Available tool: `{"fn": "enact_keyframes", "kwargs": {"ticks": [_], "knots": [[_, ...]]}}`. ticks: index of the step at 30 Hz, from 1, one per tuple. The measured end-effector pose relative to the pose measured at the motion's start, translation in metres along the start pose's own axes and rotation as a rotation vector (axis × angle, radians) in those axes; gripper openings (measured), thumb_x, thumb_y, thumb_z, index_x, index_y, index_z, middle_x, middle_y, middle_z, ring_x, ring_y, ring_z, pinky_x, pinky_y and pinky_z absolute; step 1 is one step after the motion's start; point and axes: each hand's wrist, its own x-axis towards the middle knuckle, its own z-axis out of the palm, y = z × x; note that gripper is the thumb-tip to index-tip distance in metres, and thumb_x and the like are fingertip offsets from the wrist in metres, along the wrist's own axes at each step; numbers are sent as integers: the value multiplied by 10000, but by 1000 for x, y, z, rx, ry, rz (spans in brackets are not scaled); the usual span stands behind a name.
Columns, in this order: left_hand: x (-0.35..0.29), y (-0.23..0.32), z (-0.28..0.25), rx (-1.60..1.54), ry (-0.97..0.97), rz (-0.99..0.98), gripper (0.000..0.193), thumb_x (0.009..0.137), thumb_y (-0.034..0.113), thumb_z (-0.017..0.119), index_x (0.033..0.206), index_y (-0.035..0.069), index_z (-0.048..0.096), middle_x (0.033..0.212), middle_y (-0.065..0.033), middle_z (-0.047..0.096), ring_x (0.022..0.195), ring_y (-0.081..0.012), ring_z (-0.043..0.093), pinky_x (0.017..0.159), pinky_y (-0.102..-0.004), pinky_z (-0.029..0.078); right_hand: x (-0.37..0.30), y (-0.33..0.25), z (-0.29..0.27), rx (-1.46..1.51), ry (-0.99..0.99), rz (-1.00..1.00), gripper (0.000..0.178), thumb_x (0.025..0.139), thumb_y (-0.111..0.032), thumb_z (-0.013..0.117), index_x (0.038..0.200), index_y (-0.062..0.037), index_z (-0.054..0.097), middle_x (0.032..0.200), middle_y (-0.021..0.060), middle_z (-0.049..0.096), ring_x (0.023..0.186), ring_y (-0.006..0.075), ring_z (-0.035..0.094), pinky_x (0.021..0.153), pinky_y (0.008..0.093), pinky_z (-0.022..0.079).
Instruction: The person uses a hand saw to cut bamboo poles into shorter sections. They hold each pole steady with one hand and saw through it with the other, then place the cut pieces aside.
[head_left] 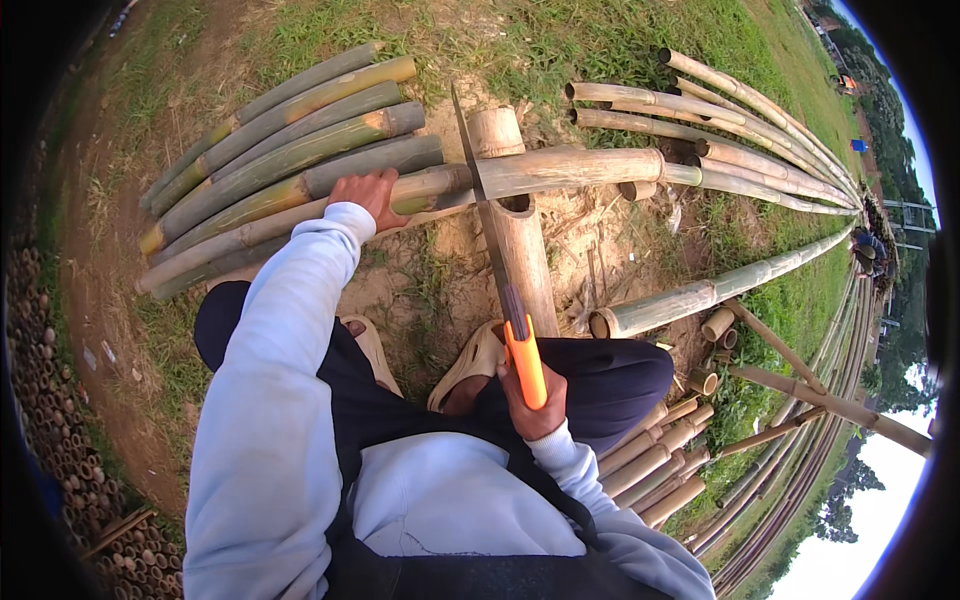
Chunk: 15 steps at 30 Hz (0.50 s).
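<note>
Where blade crosses bamboo: a handsaw [488, 215] lies over a pale bamboo pole [580, 170], just right of the left hand [368, 198]; whether its teeth have entered the wall cannot be told from this angle.
Pole: ahead of the person, past the feet, its long axis runs left to right, rising slightly toward the right; the blade points away from the body, set across that axis.
Left hand: the nearer of the two to the pole, it rests directly on it with fingers curled over the top; how firmly it presses cannot be told.
Right hand: wrapped around the saw's orange handle [528, 370], it sits close to the right knee, well apart from the pole, and reaches toward it only through the blade.
Support: a thick bamboo piece [530, 265] passes beneath the pole beside the blade, one end toward the body.
Footwear: tan clogs [370, 355] stand on the near side of the pole.
Stock: greenish poles [300, 130] lie side by side beyond the left hand; a bamboo bundle [750, 125] fans out across grass at right.
</note>
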Motion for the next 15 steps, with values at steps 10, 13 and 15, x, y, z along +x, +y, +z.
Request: {"fn": "enact_keyframes", "kwargs": {"ticks": [10,13,15], "knots": [[-1,16,-11,-52,-19,-72,773,740,576,830,1304,105,592,1292,-138,673,1160,-378,663,1037,-508,496,98,19,36,-6,18,-169,238,913,-113,760,774,17,618,585,78,539,542,139,493,533,346,436],[-7,4,1,-55,112,-11,904,731,593,837,1439,132,513,1420,-136,607,1301,-358,584,1165,-493,394,99,37,39,20,58,-204,229,911,-114,765,793,24,626,620,69,568,575,132,514,559,343,454],[-16,1,10,-104,146,-50,1102,703,568,854,1577,135,341,1578,-168,435,1501,-356,342,1248,-523,236,103,38,31,60,20,-169,171,914,-98,762,866,29,659,656,66,596,617,113,542,584,320,470]]}}
